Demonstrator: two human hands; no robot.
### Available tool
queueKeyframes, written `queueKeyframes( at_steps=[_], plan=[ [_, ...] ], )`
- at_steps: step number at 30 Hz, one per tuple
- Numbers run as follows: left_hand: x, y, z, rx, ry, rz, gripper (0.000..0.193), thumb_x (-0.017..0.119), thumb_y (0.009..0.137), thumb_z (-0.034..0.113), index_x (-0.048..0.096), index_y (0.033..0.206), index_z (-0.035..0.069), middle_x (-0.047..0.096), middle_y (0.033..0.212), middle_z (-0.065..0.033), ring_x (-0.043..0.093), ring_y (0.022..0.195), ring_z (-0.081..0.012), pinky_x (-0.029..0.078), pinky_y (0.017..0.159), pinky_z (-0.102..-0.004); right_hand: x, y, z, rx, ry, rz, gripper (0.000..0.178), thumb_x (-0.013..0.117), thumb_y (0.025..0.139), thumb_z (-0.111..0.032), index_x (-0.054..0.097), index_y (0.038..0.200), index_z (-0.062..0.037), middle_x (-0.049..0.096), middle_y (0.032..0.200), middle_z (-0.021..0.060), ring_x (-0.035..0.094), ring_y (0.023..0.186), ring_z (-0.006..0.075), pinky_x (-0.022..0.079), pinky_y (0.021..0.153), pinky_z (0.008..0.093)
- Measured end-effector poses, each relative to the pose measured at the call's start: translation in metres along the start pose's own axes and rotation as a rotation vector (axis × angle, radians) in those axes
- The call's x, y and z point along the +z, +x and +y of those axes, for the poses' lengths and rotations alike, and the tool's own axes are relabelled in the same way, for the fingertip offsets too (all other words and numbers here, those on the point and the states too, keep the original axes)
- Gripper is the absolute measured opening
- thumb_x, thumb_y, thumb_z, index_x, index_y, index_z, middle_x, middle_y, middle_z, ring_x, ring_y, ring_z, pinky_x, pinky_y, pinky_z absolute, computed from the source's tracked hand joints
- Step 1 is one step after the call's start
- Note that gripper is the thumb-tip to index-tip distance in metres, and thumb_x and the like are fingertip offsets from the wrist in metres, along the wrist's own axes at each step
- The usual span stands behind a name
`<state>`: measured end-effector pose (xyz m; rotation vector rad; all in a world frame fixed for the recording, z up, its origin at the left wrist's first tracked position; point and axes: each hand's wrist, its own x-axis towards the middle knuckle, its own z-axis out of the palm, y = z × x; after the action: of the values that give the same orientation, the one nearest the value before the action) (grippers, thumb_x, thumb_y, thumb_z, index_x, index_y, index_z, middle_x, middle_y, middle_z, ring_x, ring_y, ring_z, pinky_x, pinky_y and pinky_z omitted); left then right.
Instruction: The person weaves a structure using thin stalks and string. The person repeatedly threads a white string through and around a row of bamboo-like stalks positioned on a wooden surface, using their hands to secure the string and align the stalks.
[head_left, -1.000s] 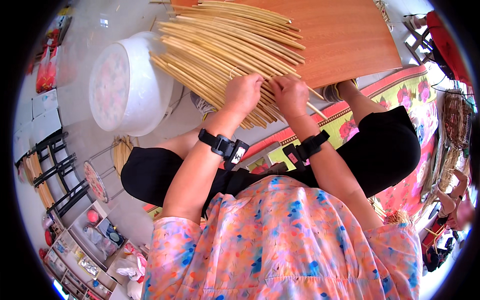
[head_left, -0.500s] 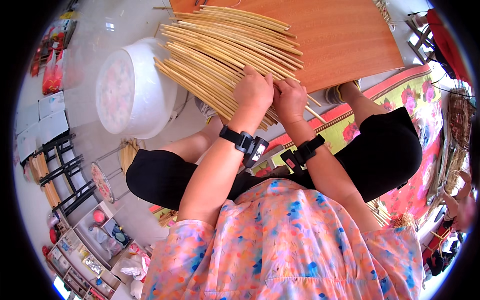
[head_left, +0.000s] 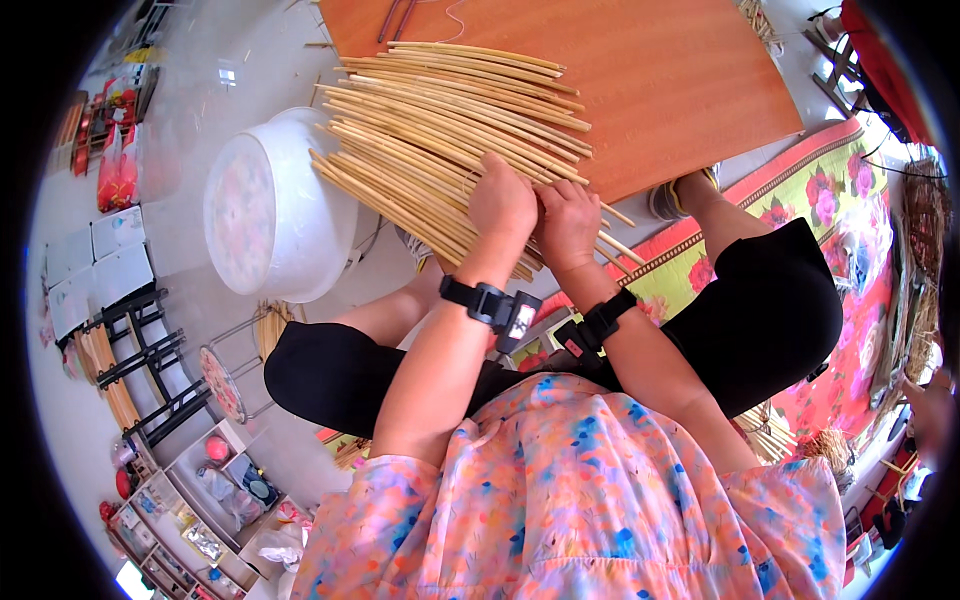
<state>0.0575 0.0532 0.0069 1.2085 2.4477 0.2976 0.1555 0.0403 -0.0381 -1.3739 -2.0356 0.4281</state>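
Observation:
A mat-like row of pale yellow stalks (head_left: 450,120) lies side by side, running from the wooden table (head_left: 690,90) over its near edge toward my knees. My left hand (head_left: 503,205) is closed over the near part of the row, its fingers curled round the stalks. Right beside it, my right hand (head_left: 568,222) is closed too, its fingertips pinching at the stalks. The two hands almost touch at the thumbs. What lies under the fingers is hidden. Several stalk ends stick out to the right, past my right hand.
A translucent white tub (head_left: 280,205) stands left of the stalks. Near the table's far edge lie a dark red slim tool (head_left: 398,18) and a pink thread (head_left: 455,22). A floral mat (head_left: 790,215) covers the floor at right. A round-seated stool (head_left: 222,383) stands at left.
The stalks, table and tub sit slightly lower in the picture, and more of the slim tool shows. Both hands keep their place at the stalks, with small finger shifts.

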Motion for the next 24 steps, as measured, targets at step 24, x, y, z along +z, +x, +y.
queueKeyframes(
  at_steps=[24],
  plan=[
    [-0.02,0.053,0.024,0.915,-0.102,0.151,0.008,0.056,0.086,0.014,0.057,0.082,0.006,0.064,0.082,-0.0107,0.064,0.076,-0.0298,0.052,0.061,-0.0398,0.0,-0.004,-0.003,-0.081,0.009,-0.038,0.008,0.069,0.076,-0.015,0.07,0.084,-0.013,0.062,0.078,0.0011,0.059,0.076,0.0233,0.042,0.065,0.0392]
  ],
)
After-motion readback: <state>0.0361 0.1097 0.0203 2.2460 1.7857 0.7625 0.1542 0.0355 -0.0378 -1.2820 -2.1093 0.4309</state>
